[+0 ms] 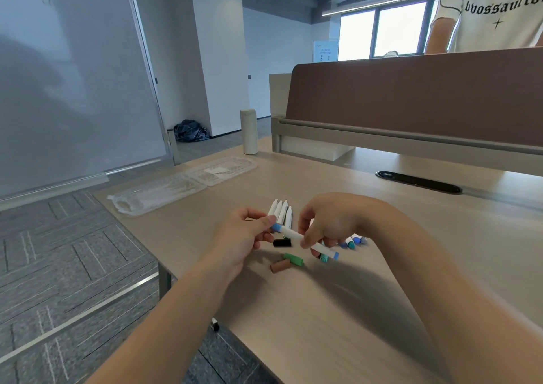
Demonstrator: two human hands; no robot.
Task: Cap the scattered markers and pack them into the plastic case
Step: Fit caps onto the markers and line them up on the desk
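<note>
The person is holding a white marker (294, 234) just above the tabletop (323, 330), its long axis running from upper left down to lower right across the view. The left hand (244, 238) is pinching the light-blue cap (276, 227) at the marker's left end between thumb and fingertips. The right hand (329, 222) is gripping the barrel near its middle with curled fingers, so both hands are closed on this one marker. The cap is looking seated or nearly so, which suggests the capping step is finishing. The clear plastic case (152, 195) is lying open, forward and to the left, well apart from the hands and nearer the left one. Its two halves are stretching along the far left edge, roughly parallel to the marker's axis turned a little, so the carry is likely calling for a reach leftward and away. A bunch of white markers (282, 211) is lying just beyond the hands. Under and beside the hands loose caps are scattered: a black cap (282, 242), a green cap (293, 259) touching a brown cap (280, 265), and a teal cap (324, 258). Several blue-tipped pieces (354, 241) are lying to the right, too small to tell apart. A pale bottle (249, 131) is standing past the case, clear of the likely path
</note>
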